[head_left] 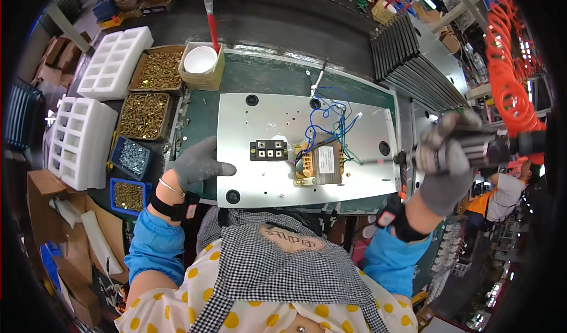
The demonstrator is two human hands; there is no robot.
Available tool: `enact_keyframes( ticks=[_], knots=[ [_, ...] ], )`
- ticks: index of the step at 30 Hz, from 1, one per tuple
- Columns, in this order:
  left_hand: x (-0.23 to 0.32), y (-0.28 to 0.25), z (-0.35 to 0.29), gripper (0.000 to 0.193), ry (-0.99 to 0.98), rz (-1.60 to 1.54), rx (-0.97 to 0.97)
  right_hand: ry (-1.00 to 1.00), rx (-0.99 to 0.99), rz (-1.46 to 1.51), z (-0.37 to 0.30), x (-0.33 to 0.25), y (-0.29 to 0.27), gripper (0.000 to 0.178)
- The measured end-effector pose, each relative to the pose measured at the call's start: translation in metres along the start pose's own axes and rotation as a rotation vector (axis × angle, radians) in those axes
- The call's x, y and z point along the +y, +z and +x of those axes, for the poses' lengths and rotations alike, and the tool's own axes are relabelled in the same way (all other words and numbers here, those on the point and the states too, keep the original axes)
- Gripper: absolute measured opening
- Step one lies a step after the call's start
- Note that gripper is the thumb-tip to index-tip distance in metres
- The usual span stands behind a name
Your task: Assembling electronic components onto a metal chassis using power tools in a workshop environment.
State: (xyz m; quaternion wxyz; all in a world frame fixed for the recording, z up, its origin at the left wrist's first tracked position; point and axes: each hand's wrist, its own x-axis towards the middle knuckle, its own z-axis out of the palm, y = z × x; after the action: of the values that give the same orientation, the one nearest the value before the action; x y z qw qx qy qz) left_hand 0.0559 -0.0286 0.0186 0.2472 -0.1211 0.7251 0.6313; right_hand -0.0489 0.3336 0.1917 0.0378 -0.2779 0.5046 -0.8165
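In front of me a silver metal plate (248, 120) lies on the green worktop. My gloved left hand (201, 164) grips its left edge, thumb on top. Mounted on the plate are a black terminal module (269, 150) with metal contacts and a yellow-wound transformer (326, 161). Blue wires (323, 120) loop above the transformer. My gloved right hand (446, 150), slightly blurred, is wrapped round a black power screwdriver (484, 148) held sideways beyond the plate's right edge. Its long bit (372, 161) reaches left over the plate, close to the transformer.
On the left stand trays of brass screws (143, 115), blue bins of small parts (131, 157) and white foam blocks (77, 141). A box (202, 80) holds a white cup and red-handled brush. Dark metal panels (407, 61) stack at the right, near a coiled orange hose (509, 91).
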Motion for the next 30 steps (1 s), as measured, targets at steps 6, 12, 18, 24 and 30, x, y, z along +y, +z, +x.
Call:
enact_keyframes(
  ticks=[6,12,18,24,30],
  knots=[
    [-0.02,-0.017,0.025,0.065,0.065,0.039,-0.135,0.075,0.014,0.184,-0.06,0.046,0.037,0.052],
    [-0.022,-0.023,0.034,0.067,0.086,0.18,-0.12,0.004,0.107,-0.115,-0.073,0.079,0.069,0.053],
    [-0.019,-0.023,0.028,0.066,0.082,0.127,-0.119,0.008,-0.03,-0.309,-0.08,0.091,0.078,0.049],
    [-0.029,-0.024,0.035,0.068,0.117,0.187,-0.102,0.072,0.073,-0.309,-0.08,0.099,0.093,0.052],
    [-0.025,-0.025,0.036,0.072,0.091,0.164,-0.122,0.155,0.23,-0.369,-0.072,0.099,0.095,0.05]
  ],
)
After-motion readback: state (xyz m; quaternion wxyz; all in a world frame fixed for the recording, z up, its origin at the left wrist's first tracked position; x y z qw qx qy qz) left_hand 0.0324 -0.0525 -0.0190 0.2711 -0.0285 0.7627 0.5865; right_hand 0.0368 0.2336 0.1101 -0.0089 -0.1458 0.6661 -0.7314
